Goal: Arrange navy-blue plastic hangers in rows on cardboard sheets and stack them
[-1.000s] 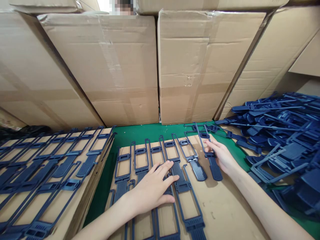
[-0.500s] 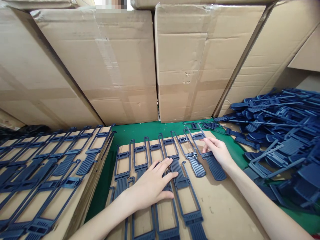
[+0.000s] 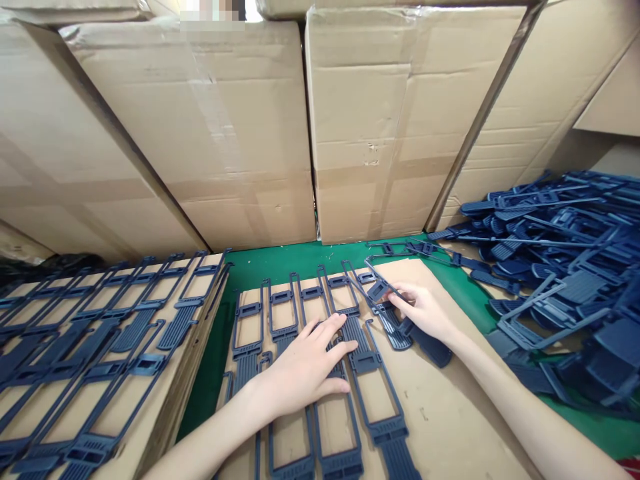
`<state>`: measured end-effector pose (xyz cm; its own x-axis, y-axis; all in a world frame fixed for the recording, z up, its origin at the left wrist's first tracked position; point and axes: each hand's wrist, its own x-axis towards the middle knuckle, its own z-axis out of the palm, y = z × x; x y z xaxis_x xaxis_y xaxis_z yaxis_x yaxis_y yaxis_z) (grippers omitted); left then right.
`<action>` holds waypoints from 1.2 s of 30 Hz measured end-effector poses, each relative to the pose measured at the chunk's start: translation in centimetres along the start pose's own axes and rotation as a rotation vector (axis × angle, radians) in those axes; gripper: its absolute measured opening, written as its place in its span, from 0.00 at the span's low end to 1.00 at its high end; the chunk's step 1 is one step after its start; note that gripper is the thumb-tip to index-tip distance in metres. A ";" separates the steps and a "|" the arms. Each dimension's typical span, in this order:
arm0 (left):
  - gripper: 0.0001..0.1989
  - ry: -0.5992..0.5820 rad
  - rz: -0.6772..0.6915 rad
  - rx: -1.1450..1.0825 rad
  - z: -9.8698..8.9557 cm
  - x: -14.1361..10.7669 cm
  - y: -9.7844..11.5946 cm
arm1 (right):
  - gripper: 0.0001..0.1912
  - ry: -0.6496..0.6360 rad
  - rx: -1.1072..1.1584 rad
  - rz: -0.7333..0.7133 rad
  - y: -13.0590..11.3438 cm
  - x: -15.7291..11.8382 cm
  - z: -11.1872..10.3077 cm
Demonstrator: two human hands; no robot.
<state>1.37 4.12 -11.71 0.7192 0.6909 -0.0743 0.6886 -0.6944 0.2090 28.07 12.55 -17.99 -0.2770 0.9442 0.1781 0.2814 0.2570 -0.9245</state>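
My right hand [image 3: 423, 310] pinches a dark blue plastic frame piece [image 3: 379, 289], which has a long open loop and a ribbed paddle end. That piece is lifted at a slant over another blue frame piece [image 3: 399, 337] lying on the cardboard sheet [image 3: 450, 413]. My left hand [image 3: 307, 367] lies flat, fingers spread, over several like pieces set in rows on the same cardboard. Beside its fingertips lies one with its loop toward me [image 3: 380, 393]. Parts of the pieces beneath my left palm are hidden.
A second cardboard stack [image 3: 175, 393] on the left carries rows of the same blue pieces. To the right is a loose heap of them [image 3: 565, 267]. Large cardboard boxes [image 3: 250, 133] stand behind, along the green table surface [image 3: 300, 257].
My right hand has moved slightly left and toward me, shifting the frame piece from flat beside its neighbour to tilted across it. My left hand has stayed nearly in place.
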 end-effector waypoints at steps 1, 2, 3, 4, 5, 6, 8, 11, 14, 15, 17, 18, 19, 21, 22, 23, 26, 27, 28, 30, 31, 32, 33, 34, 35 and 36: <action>0.30 0.001 0.000 -0.007 0.0 0.0 0.0 | 0.14 -0.015 -0.026 0.010 0.2 0.0 0.0; 0.30 0.002 0.001 -0.011 0.0 0.0 0.0 | 0.14 -0.025 -0.050 0.017 0.4 -0.1 0.1; 0.30 0.003 0.001 -0.013 0.0 0.0 0.0 | 0.13 -0.033 -0.070 0.018 0.5 -0.1 0.0; 0.30 0.002 0.001 -0.012 0.0 0.0 0.0 | 0.13 -0.039 -0.087 0.011 0.7 -0.1 0.0; 0.30 0.003 0.001 -0.009 0.0 0.0 0.0 | 0.13 -0.046 -0.100 -0.002 0.7 -0.2 -0.1; 0.30 0.003 0.002 -0.006 0.0 0.0 0.0 | 0.13 -0.049 -0.115 -0.015 0.7 -0.2 -0.1; 0.29 0.003 0.003 0.001 0.1 0.0 0.0 | 0.12 -0.054 -0.150 -0.034 0.5 -0.3 -0.2; 0.29 -0.011 0.003 0.010 0.1 0.0 0.0 | 0.11 -0.056 -0.187 -0.045 0.1 -0.4 -0.2; 0.30 -0.024 -0.001 0.014 0.1 0.0 0.1 | 0.12 -0.072 -0.177 -0.045 -0.2 -0.5 -0.1; 0.30 -0.024 -0.002 0.012 0.1 0.0 0.1 | 0.12 -0.081 -0.172 -0.043 -0.2 -0.6 -0.1; 0.30 -0.023 -0.004 0.009 0.0 0.0 0.1 | 0.13 -0.093 -0.177 -0.041 -0.4 -0.6 -0.2; 0.30 -0.024 -0.005 0.009 -0.1 0.0 0.1 | 0.13 -0.096 -0.183 -0.040 -0.4 -0.6 -0.2; 0.30 -0.027 -0.006 0.007 -0.1 0.1 0.1 | 0.13 -0.096 -0.188 -0.040 -0.4 -0.6 -0.2; 0.30 -0.031 -0.007 0.006 -0.2 0.1 0.0 | 0.13 -0.095 -0.191 -0.041 -0.5 -0.6 -0.2; 0.30 -0.030 -0.006 0.006 -0.2 0.1 0.0 | 0.14 -0.094 -0.188 -0.043 -0.5 -0.7 -0.3; 0.30 -0.028 -0.005 0.007 -0.2 0.1 0.0 | 0.14 -0.094 -0.182 -0.046 -0.5 -0.7 -0.3; 0.30 -0.034 -0.003 0.027 -0.2 0.1 0.1 | 0.16 -0.099 -0.147 -0.040 -0.5 -0.6 -0.3; 0.30 -0.042 -0.004 0.035 -0.2 0.1 0.1 | 0.17 -0.092 -0.121 -0.036 -0.6 -0.5 -0.4; 0.30 -0.050 -0.005 0.044 -0.2 0.1 0.2 | 0.17 -0.079 -0.087 -0.034 -0.7 -0.4 -0.4; 0.30 -0.062 -0.005 0.055 -0.2 0.1 0.2 | 0.18 -0.051 -0.022 -0.030 -1.2 -0.2 -0.8; 0.30 -0.064 -0.004 0.058 -0.2 0.1 0.2 | 0.18 -0.040 -0.006 -0.026 -1.5 -0.2 -1.0; 0.31 -0.063 -0.002 0.060 -0.2 0.1 0.2 | 0.19 -0.029 -0.008 -0.015 -1.9 -0.3 -1.3; 0.30 -0.060 0.001 0.062 -0.1 0.2 0.2 | 0.20 -0.014 -0.029 0.000 -2.4 -0.5 -1.7; 0.30 -0.056 0.004 0.062 -0.1 0.2 0.1 | 0.21 0.010 -0.061 0.015 -3.0 -0.9 -2.1; 0.30 -0.052 0.007 0.063 -0.1 0.2 0.1 | 0.21 0.040 -0.095 0.030 -3.5 -1.4 -2.5; 0.30 -0.047 0.010 0.063 0.0 0.2 0.0 | 0.22 0.066 -0.128 0.045 -4.1 -2.2 -2.8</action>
<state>1.52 4.25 -11.67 0.7288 0.6744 -0.1187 0.6846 -0.7137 0.1485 30.09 10.03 -13.64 -0.2021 0.9657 0.1631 0.4078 0.2344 -0.8825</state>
